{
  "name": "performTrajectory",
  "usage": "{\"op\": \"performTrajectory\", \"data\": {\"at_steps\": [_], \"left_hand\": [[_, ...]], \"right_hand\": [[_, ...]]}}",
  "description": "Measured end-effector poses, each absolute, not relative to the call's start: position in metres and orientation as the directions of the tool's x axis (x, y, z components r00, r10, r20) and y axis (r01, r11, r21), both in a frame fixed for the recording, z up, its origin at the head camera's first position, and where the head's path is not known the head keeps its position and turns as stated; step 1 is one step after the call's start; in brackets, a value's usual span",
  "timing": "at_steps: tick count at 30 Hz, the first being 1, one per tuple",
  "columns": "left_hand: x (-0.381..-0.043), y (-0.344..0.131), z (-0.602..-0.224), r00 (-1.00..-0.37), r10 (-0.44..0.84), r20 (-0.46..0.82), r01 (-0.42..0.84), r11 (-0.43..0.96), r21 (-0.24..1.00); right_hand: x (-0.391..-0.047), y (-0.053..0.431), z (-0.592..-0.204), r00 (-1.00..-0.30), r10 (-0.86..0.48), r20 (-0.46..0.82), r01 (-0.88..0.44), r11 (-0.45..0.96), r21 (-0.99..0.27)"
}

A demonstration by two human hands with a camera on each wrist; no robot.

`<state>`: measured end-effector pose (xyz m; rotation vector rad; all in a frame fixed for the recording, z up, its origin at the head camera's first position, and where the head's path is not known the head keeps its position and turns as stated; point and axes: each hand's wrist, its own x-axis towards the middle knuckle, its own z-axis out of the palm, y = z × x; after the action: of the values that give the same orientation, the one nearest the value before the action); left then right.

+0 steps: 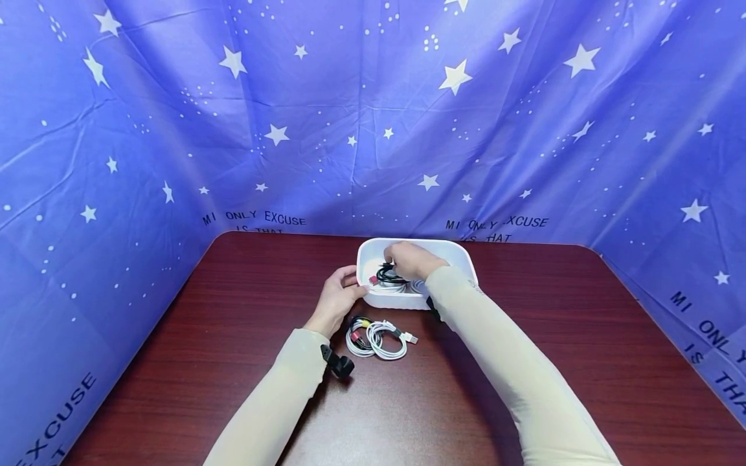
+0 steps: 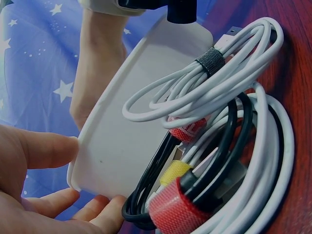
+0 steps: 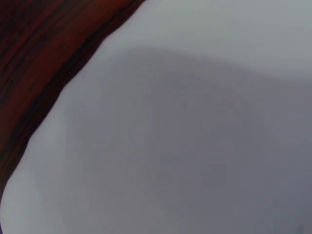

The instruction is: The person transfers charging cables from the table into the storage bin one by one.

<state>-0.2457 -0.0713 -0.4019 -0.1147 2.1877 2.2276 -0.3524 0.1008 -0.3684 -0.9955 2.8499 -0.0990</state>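
A white plastic bin (image 1: 389,301) stands at the back of the table. My left hand (image 1: 338,294) holds its left end, thumb (image 2: 51,151) at the rim and fingers (image 2: 109,209) along the outside. My right hand (image 1: 410,259) reaches over the front rim into the bin. Its curled fingers grip a coiled black cable (image 1: 386,277); the fingertips are partly hidden. Beside that cable lie a red strap (image 1: 373,280) and white cables (image 1: 396,288). The right wrist view shows only the bin's white wall (image 3: 185,146) close up.
In front of the bin, two coiled cables lie overlapping on the brown table (image 1: 175,362): a white USB cable (image 1: 387,356) with a dark strap, and a black-and-white bundle (image 1: 353,346) with red and yellow straps. A blue star-patterned curtain (image 1: 361,97) hangs behind the table.
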Motion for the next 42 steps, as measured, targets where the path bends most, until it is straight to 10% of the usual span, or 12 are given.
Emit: {"op": "performTrajectory", "data": {"at_steps": [42], "left_hand": [[-0.247, -0.071, -0.404, -0.996, -0.044, -0.079, -0.078, -0.035, 0.996]], "right_hand": [[-0.343, 0.117, -0.347, -0.763, -0.646, 0.023, -0.627, 0.731, -0.271]]}}
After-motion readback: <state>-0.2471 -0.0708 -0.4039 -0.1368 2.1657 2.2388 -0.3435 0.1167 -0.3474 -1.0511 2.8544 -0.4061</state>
